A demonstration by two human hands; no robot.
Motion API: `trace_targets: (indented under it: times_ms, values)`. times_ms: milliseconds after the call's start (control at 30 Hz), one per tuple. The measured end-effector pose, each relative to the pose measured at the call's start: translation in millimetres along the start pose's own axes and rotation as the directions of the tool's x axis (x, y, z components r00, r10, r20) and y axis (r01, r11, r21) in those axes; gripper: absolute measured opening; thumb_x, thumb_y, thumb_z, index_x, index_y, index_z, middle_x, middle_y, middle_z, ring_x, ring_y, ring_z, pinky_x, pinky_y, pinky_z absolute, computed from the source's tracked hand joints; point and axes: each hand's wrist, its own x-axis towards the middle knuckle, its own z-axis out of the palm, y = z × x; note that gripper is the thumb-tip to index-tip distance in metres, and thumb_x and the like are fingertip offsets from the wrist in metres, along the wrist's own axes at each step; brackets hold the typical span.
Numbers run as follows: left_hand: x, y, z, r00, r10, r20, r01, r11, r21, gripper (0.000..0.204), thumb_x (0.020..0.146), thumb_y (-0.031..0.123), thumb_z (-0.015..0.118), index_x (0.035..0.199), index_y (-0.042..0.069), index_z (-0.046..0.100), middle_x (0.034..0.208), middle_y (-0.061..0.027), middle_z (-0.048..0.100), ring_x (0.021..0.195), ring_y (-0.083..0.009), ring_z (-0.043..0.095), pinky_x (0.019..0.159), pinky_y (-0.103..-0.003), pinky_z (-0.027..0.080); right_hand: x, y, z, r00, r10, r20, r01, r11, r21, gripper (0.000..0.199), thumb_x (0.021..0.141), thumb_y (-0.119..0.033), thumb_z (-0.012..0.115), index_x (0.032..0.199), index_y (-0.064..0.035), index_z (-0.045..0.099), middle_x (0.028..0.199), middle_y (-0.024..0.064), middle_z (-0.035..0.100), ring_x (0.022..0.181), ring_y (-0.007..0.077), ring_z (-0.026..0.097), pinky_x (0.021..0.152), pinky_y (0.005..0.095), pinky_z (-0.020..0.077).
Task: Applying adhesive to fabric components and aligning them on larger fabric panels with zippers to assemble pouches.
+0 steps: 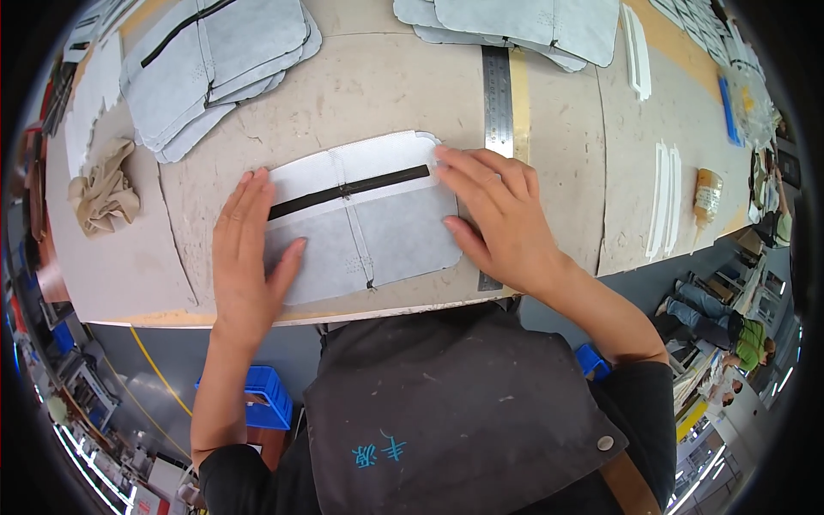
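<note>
With my left hand (245,257) and right hand (498,215) pressed flat and open on the grey panel (395,236), I should smooth evenly outward, keeping the black strip (348,190) straight.

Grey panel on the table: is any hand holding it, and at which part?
Not gripped. Both hands press the grey panel flat: the left hand on its left end, the right hand on its right end, fingertips by the black strip.

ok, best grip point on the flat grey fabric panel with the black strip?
Probably the near edge of the grey fabric panel with the black strip, between left hand and right hand: it lies flat, and that edge sits nearest the table's rim. Pinch from the person's side.
</note>
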Motion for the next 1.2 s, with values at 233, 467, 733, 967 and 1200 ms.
trace_targets:
  times_ms: [233, 467, 733, 967, 1200]
  values:
    - [10, -7, -10, 0.980, -0.179, -0.091, 0.173, 0.983, -0.069, 0.064, 0.074, -0.001, 0.075, 0.133, 0.003, 0.052, 0.127, -0.0161, 0.055, 0.116, -0.0315, 0.055, 0.096, -0.037, 0.046, -1, 1, 3, 0.995, 0.038, -0.097, -0.032, 0.997, 0.064, 0.055, 0.075, -0.013, 0.072, 0.127, -0.0029, 0.055, 0.131, 0.0079, 0.052, 0.117, 0.0303, 0.048, 0.093, 0.0411, 0.0411]
    - [38, -11, -27, 0.936, -0.334, 0.111, 0.347, 0.928, -0.135, 0.050, 0.074, 0.003, 0.078, 0.119, 0.001, 0.058, 0.093, -0.0085, 0.059, 0.079, -0.0156, 0.056, 0.068, -0.028, 0.046, 5, -4, -3, 0.992, 0.091, -0.085, -0.081, 0.990, 0.113, 0.054, 0.076, -0.010, 0.071, 0.126, -0.0019, 0.054, 0.127, 0.0119, 0.052, 0.115, 0.0332, 0.048, 0.096, 0.0420, 0.0408]
    - [23, -1, -70, 0.716, -0.422, 0.556, 0.698, 0.420, -0.580, 0.024, 0.087, 0.020, 0.071, 0.096, 0.000, 0.063, 0.077, -0.0012, 0.060, 0.074, -0.0076, 0.057, 0.066, -0.024, 0.045, 9, -44, -6, 0.990, 0.085, -0.109, -0.003, 0.803, 0.596, 0.063, 0.082, -0.019, 0.075, 0.133, 0.0028, 0.046, 0.128, 0.0212, 0.050, 0.116, 0.0378, 0.051, 0.098, 0.0435, 0.0443]
    - [24, 81, -84, 0.990, -0.059, -0.129, -0.102, 0.331, -0.938, 0.036, 0.096, 0.025, 0.060, 0.111, -0.007, 0.055, 0.105, -0.0180, 0.056, 0.090, -0.0200, 0.060, 0.077, -0.029, 0.048, 35, -88, -59, 0.936, 0.220, 0.274, -0.274, -0.034, 0.961, 0.031, 0.097, -0.030, 0.062, 0.105, 0.0000, 0.060, 0.080, -0.0028, 0.057, 0.072, 0.0044, 0.051, 0.062, 0.0224, 0.0443]
    - [8, 41, 16, 0.995, 0.094, 0.028, -0.093, 0.995, -0.031, 0.066, 0.083, 0.024, 0.072, 0.136, -0.004, 0.047, 0.148, -0.0193, 0.040, 0.138, -0.0362, 0.036, 0.112, -0.047, 0.031, 22, -9, 1, 0.920, 0.386, -0.066, -0.258, 0.726, 0.638, 0.039, 0.093, -0.017, 0.062, 0.124, 0.0043, 0.054, 0.121, 0.0153, 0.059, 0.108, 0.0202, 0.058, 0.090, 0.0359, 0.0473]
